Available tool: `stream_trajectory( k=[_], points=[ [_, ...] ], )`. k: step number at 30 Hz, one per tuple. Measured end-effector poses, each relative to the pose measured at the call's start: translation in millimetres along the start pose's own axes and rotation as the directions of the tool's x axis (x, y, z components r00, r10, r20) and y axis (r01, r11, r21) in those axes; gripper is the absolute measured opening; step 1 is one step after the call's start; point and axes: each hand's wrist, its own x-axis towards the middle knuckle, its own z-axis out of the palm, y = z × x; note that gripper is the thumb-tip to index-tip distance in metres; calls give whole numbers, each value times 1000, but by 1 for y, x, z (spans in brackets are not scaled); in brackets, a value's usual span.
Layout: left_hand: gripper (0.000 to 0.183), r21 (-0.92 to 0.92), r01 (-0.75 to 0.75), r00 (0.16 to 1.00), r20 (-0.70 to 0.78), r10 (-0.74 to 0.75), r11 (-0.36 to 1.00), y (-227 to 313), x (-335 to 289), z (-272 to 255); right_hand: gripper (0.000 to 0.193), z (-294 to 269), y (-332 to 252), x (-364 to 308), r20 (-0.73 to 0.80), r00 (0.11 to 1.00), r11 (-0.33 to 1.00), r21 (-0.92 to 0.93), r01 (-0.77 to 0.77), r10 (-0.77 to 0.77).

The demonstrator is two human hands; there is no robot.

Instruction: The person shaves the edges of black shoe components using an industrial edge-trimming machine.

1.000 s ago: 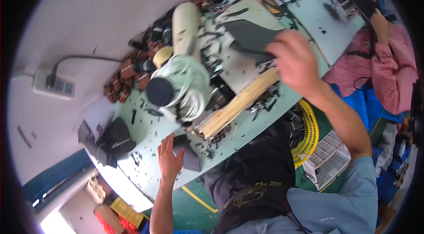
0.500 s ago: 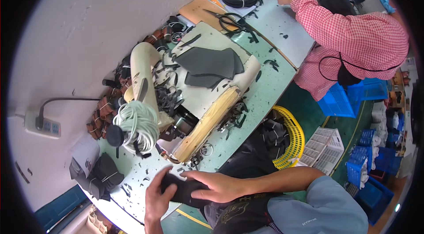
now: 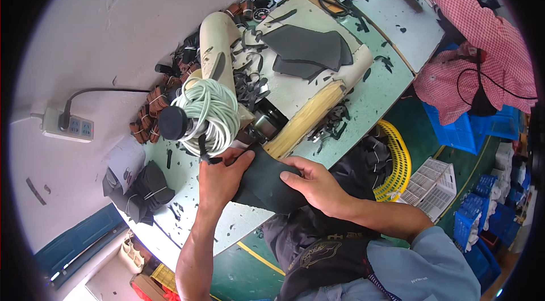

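A dark piece of sheet material, perhaps leather (image 3: 268,183), is spread between my two hands at the near edge of the bench machine (image 3: 216,40). My left hand (image 3: 222,179) grips its left side, thumb on top. My right hand (image 3: 319,186) pinches the right side, with the thumb pressed on the upper face. The sheet's far edge lies against the metal working part (image 3: 268,122), where contact is partly hidden. Beyond it, flat dark cut pieces (image 3: 306,48) lie stacked on the pale board, beside a yellowish wooden strip (image 3: 306,119).
A coil of pale cord (image 3: 213,111) sits on the machine. Dark scraps (image 3: 250,82) litter the bench. Scissors (image 3: 332,1) lie farther back. Bundled dark pieces (image 3: 152,184) stand at left. A yellow basket (image 3: 402,159) is at right, near a co-worker in a checked shirt (image 3: 477,23).
Both hands have moved forward to the machine with the dark piece, which is now unfolded flatter between them. The whole view has shifted, so the bench appears farther right.
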Motion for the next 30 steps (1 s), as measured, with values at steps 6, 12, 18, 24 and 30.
stream_trajectory(
  k=[6, 12, 18, 24, 30],
  points=[
    [30, -144, -143, 989, -60, 135, 979, 1, 10, 10, 29, -7, -4, 2, -38, 991, 992, -10, 130, -130],
    [21, -528, -88, 994, 11, 110, 845, -13, -7, 3, 28, -8, 12, -10, -155, 955, 959, 97, 268, -251],
    [20, -207, -8, 999, -34, 1, 978, 5, -1, 5, 30, 1, 17, -11, -184, 956, 957, 141, 255, -228],
    [16, -194, -93, 981, -183, 57, 977, -7, 2, 19, 29, -2, 16, -9, -171, 958, 964, 101, 248, -229],
    [10, -245, -126, 967, -246, 63, 961, -17, -3, 18, 28, -1, 16, -11, -152, 969, 980, -10, 197, -196]
  ],
)
